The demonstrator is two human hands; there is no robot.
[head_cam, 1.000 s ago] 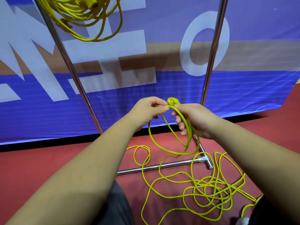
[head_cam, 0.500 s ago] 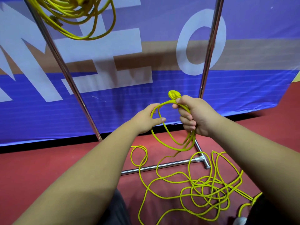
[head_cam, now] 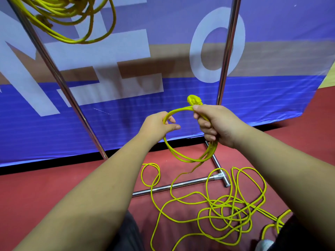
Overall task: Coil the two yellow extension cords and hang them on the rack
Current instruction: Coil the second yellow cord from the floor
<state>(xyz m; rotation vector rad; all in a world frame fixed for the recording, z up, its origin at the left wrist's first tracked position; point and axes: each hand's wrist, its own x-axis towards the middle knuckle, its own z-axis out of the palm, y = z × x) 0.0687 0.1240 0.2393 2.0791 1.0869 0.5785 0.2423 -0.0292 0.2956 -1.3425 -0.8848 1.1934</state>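
My right hand [head_cam: 215, 124] grips a small coil of yellow extension cord [head_cam: 183, 156], whose plug [head_cam: 193, 100] sticks up above my fist. My left hand [head_cam: 157, 126] pinches the coil's left side between thumb and fingers. The rest of this cord [head_cam: 223, 207] trails down from the coil and lies in loose tangled loops on the red floor. A second yellow cord [head_cam: 68, 19], coiled, hangs at the top left by the rack's left pole [head_cam: 54, 73]. The rack's top is out of view.
The rack's right pole [head_cam: 226, 57] rises behind my right hand, and its chrome base bar [head_cam: 181, 185] lies on the red floor [head_cam: 36, 187] under some of the loops. A blue and white banner [head_cam: 126, 109] closes off the back. My dark trouser legs show at the bottom.
My hands have moved apart: the left slid down the loop's left side, the right rose a little with the plug. The held coil has widened into a rounder ring.
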